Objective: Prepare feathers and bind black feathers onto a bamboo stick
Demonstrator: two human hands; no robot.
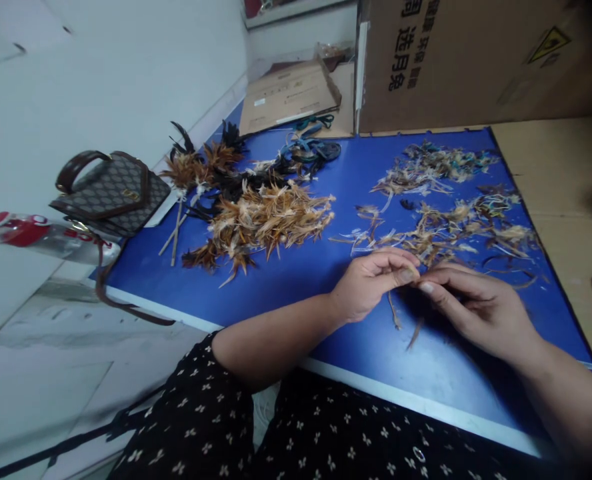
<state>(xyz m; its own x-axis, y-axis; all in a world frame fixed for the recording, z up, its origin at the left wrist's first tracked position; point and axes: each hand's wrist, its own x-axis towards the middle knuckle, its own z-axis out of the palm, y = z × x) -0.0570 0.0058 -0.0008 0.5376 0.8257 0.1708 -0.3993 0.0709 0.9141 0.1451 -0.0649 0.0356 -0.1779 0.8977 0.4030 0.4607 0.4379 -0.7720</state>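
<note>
My left hand and my right hand meet tip to tip above the front of the blue table. Each one is closed in a pinch of thumb and fingers. Between them is a tiny pale tan bit that looks like part of a feather, mostly covered by the fingertips. Thin brown feather strands show just below the hands. Right behind my hands spreads a loose heap of tan and brown feathers. Left of them lies a thick pile of golden-brown feathers.
Farther back on the blue tabletop sit teal-tinged feathers and dark feather bunches with sticks. A patterned handbag and plastic bottle are at left. Cardboard lies at the back; a large carton stands behind.
</note>
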